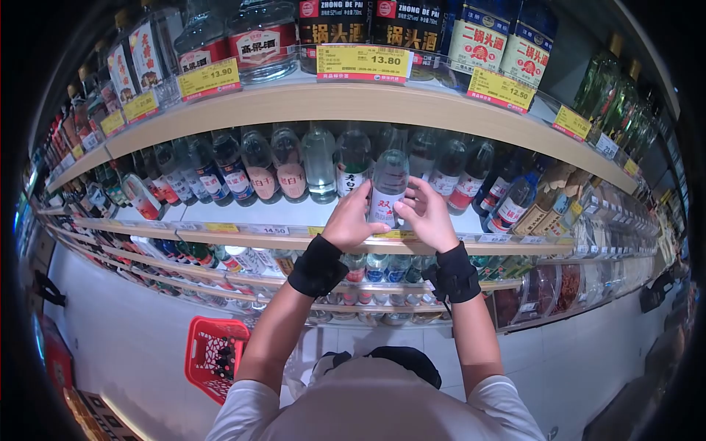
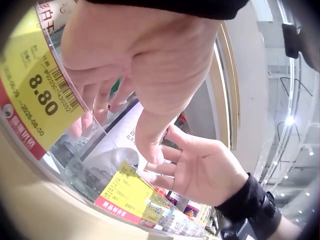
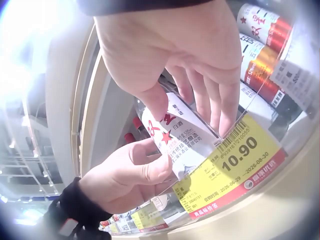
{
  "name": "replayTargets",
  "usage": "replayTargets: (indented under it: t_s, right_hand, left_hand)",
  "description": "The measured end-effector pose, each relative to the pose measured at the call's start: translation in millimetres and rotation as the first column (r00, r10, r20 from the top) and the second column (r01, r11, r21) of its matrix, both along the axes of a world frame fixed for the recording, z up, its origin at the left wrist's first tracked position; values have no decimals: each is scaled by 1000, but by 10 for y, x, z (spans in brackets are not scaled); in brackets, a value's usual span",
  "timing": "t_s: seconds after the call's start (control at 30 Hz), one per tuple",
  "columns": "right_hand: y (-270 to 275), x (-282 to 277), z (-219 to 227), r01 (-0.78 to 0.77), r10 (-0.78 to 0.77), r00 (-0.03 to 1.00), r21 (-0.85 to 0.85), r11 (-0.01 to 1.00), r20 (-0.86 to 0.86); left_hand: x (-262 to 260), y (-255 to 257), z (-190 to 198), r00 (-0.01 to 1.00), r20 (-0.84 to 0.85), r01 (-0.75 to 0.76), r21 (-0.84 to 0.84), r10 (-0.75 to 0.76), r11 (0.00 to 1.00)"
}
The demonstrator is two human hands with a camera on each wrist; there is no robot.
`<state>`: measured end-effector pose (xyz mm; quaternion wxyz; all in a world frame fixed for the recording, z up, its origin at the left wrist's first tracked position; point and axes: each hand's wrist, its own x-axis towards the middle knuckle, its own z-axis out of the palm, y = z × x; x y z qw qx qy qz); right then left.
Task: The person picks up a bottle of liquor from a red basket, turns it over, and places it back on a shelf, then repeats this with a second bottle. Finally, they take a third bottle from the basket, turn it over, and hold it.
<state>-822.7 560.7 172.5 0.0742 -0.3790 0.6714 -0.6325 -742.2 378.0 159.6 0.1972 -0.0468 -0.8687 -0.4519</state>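
A clear glass bottle with a white label and red characters (image 1: 385,202) stands at the front of the middle shelf, between both hands. My left hand (image 1: 348,219) holds its left side, and my right hand (image 1: 427,214) grips its right side with thumb and fingers. In the right wrist view the bottle's label (image 3: 181,131) shows between the right hand (image 3: 172,55) and the left hand (image 3: 125,170). The left wrist view shows the left hand (image 2: 145,60) close beside a yellow price tag (image 2: 37,85), with the right hand (image 2: 200,167) opposite.
Rows of bottles (image 1: 290,165) line the shelf behind and to both sides. Above is an upper shelf edge (image 1: 294,103) with larger bottles and price tags. Lower shelves hold more bottles. A red basket (image 1: 193,353) with items in it is on the floor at lower left.
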Motion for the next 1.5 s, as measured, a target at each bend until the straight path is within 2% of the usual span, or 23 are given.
replayTargets:
  t_s: [0.03,0.23,0.27,0.37,0.47,0.73,1.0,1.13,1.2,1.23,1.33,1.43,1.47,1.5]
  right_hand:
    - [-11,0,8,-8,8,1000,-1,1000,5]
    - [-44,64,135,64,-66,997,39,997,45]
    - [-48,66,137,61,-62,997,24,998,43]
    - [-62,62,129,62,-62,998,-1,998,33]
    - [-76,23,71,85,-86,996,5,996,17]
    - [-96,65,65,170,-169,985,33,985,-36]
    - [-118,136,20,252,-249,967,44,967,-60]
    - [-117,135,25,196,-196,980,8,981,37]
    - [-102,152,-2,192,-190,981,-42,981,51]
    - [-74,136,-35,203,-200,978,-48,978,58]
    - [47,123,-143,262,-260,965,-75,962,42]
    - [204,271,-96,322,-313,945,-104,941,94]
    - [235,366,-71,392,-390,920,-112,913,41]
    - [267,414,-115,403,-401,915,-100,910,42]
  left_hand:
    - [13,5,6,1000,14,-6,-1,6,1000]
    - [-103,-91,-23,986,-143,126,339,-81,932]
    - [-96,-110,-3,992,-114,90,293,-59,952]
    - [-116,-137,-20,984,-125,163,377,-124,912]
    - [-123,-150,-19,986,-94,162,437,-134,885]
    - [-55,-136,64,991,-54,133,394,-121,910]
    - [-92,-194,42,984,-67,180,382,-167,906]
    - [-111,-220,18,982,-65,191,389,-180,901]
    - [-74,-211,43,991,-52,136,318,-125,938]
    - [-63,-211,54,994,-49,108,283,-98,953]
    - [-96,-273,-5,984,-23,173,311,-174,934]
    - [-2,-305,42,985,-20,171,331,-174,928]
    - [10,-320,30,984,-57,180,356,-171,917]
    - [51,-332,50,987,-67,163,343,-149,925]
